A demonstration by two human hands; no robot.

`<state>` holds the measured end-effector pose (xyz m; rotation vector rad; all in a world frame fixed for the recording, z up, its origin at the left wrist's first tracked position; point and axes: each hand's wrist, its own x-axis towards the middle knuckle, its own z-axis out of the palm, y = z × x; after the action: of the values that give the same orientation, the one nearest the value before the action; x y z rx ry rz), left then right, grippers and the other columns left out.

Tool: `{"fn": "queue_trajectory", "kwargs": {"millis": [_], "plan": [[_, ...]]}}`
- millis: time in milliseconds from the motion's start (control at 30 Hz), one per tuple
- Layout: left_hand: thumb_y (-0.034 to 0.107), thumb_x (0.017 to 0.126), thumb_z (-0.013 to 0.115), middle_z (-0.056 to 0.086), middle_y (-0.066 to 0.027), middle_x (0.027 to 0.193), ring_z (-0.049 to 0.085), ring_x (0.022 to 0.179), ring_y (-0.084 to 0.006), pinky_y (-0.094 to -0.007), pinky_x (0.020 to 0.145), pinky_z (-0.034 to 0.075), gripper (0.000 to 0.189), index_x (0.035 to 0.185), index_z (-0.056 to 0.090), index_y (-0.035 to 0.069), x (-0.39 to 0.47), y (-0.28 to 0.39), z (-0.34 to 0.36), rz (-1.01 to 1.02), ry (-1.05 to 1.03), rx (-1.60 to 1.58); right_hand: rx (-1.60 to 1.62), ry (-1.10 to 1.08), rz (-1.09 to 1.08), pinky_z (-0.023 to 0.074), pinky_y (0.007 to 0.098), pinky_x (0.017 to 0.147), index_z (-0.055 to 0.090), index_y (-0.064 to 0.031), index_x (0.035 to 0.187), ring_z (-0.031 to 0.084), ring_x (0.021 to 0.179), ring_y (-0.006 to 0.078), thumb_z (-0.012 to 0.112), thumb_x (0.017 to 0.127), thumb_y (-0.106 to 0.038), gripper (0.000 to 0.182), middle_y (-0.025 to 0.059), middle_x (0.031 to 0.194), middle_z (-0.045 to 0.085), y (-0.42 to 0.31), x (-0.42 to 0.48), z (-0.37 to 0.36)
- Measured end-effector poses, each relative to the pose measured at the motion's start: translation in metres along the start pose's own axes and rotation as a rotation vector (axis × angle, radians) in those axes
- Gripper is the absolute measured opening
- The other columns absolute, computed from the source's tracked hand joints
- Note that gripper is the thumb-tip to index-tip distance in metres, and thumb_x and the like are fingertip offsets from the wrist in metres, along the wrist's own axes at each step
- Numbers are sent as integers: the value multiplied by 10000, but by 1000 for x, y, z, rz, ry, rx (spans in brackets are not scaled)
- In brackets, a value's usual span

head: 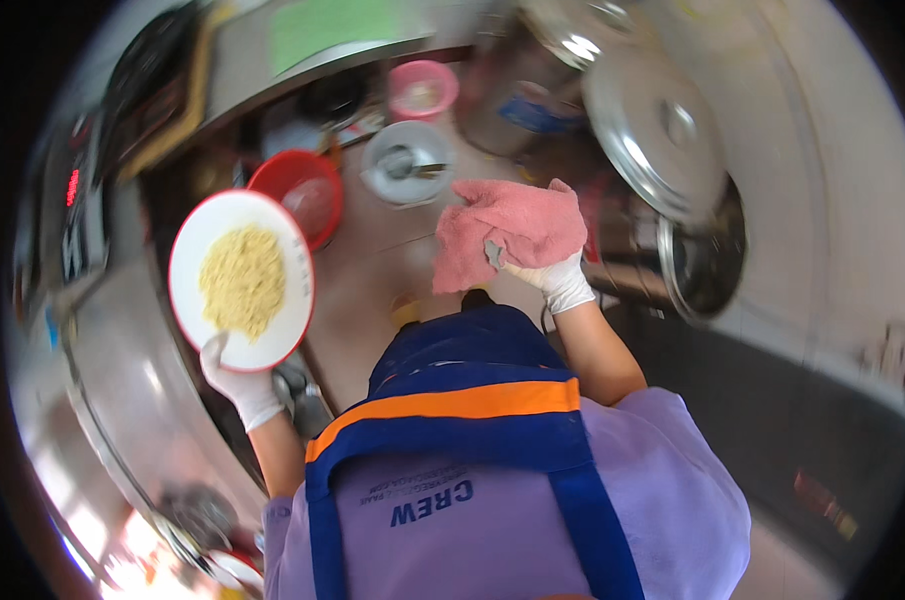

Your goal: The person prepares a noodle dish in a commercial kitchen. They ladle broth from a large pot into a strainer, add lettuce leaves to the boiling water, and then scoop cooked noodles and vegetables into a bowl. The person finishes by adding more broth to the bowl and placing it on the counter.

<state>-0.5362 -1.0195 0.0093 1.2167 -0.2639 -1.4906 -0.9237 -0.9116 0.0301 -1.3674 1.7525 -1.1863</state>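
Note:
In a white glove, my left hand (pixel 235 379) grips the near edge of a white plate (pixel 186 277) with a red rim. A heap of pale yellow crumbly powder (pixel 244 281) lies in the middle of the plate. My right hand (pixel 561 281), gloved too, holds a crumpled pink cloth (pixel 512 225) in front of my body. The cloth hides most of those fingers. A greyish patch shows at a fold of the cloth beside the thumb.
On the floor ahead stand a red basin (pixel 328 176), a whitish bucket (pixel 373 169) and a pink tub (pixel 445 86). Large steel pots (pixel 493 112) stand to the right, with a round metal lid (pixel 647 135) tilted there. A steel counter (pixel 133 322) runs along the left.

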Motion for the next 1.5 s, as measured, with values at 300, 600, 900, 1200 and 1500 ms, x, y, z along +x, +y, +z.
{"fn": "queue_trajectory", "kwargs": {"millis": [300,600,900,1200,1500], "plan": [[191,691,514,425,-175,1347,419,1233,-340,-476,1027,361,683,1330,368,-1,-11,28,20,-262,-474,-123,-1249,692,-121,347,314,950,665,-56,1001,624,921,115,526,841,-184,247,-20,1000,686,-112,-211,-167],[180,679,528,423,-170,1351,421,1231,-345,-495,1020,367,692,1334,368,23,-50,52,45,-344,-598,-141,261,671,321,471,265,638,599,-30,903,598,764,170,613,824,-172,163,72,863,615,-73,-244,-298],[250,685,538,504,-181,1245,521,1117,-330,-455,869,487,645,1262,412,-9,-182,65,100,-255,-612,71,-144,-487,1550,436,315,505,628,-69,695,593,592,190,616,766,-291,233,68,706,648,-1,-232,-287],[186,676,540,437,-192,1336,444,1202,-351,-474,1017,372,696,1322,373,-14,-240,17,175,-386,-772,48,104,128,1161,413,306,337,608,76,836,622,464,260,642,682,-163,286,157,632,610,-58,-334,-261],[189,666,534,472,-196,1306,468,1177,-336,-418,1003,388,675,1290,409,-37,-252,-44,266,-670,-1084,232,412,659,1005,497,292,368,585,83,959,586,465,192,588,695,-113,329,137,685,610,-177,-415,-212]]}}
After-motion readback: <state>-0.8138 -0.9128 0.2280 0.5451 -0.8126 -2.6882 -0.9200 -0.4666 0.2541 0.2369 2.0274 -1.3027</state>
